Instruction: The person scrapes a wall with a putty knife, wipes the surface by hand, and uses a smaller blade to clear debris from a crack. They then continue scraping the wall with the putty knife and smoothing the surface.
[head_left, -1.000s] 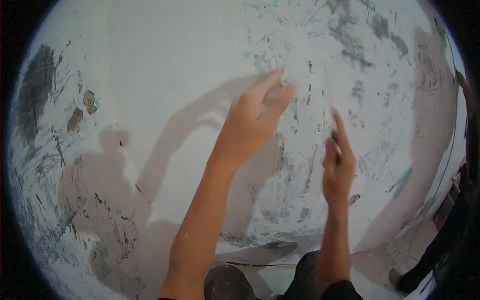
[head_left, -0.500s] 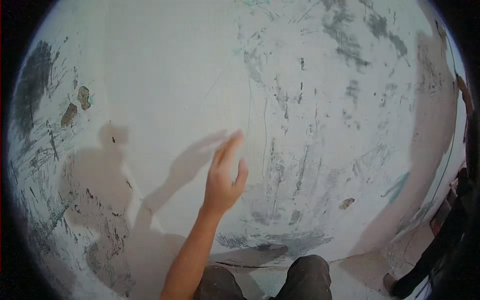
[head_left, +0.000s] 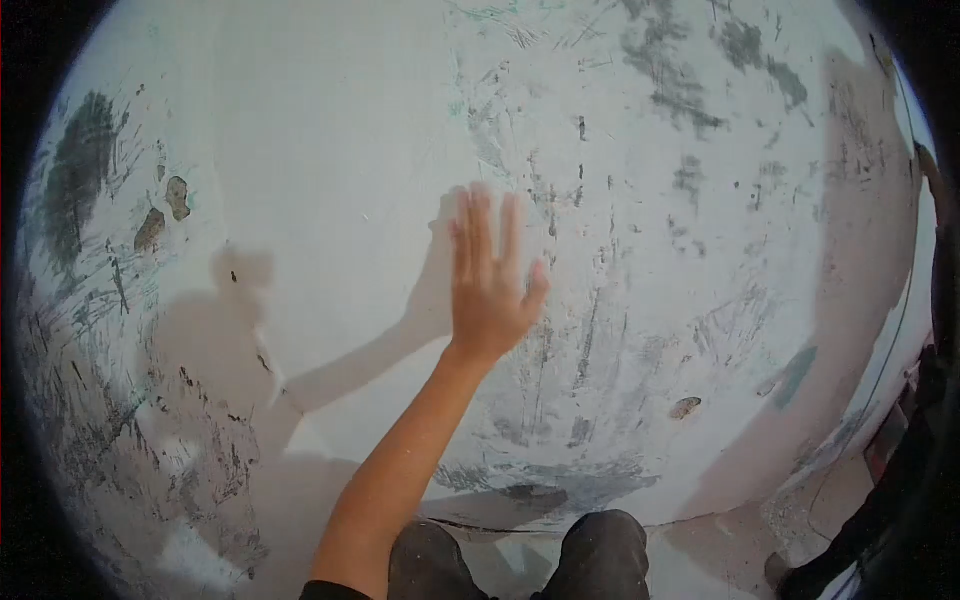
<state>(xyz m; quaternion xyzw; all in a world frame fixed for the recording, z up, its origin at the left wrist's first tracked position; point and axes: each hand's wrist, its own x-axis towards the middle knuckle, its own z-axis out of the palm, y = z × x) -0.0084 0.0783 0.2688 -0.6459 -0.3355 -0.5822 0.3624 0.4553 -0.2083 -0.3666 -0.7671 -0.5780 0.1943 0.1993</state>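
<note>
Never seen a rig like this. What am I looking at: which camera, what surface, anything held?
No robot here: it's a person working bare-handed. All the pictures come from one camera worn on the head, looking forward and down, so the wearer's own knees show at the bottom.

The big pale surface is a wall, with grey smears, scratches and a few chipped spots. The floor shows below it.

The left hand is open, fingers spread and pointing up, back to the camera. It's at or very near the wall; I can't tell if it touches. Nothing visible is held in it. The right hand is out of view.

The darker shapes on the left are shadows. Someone in dark clothes is at the right edge.
</note>
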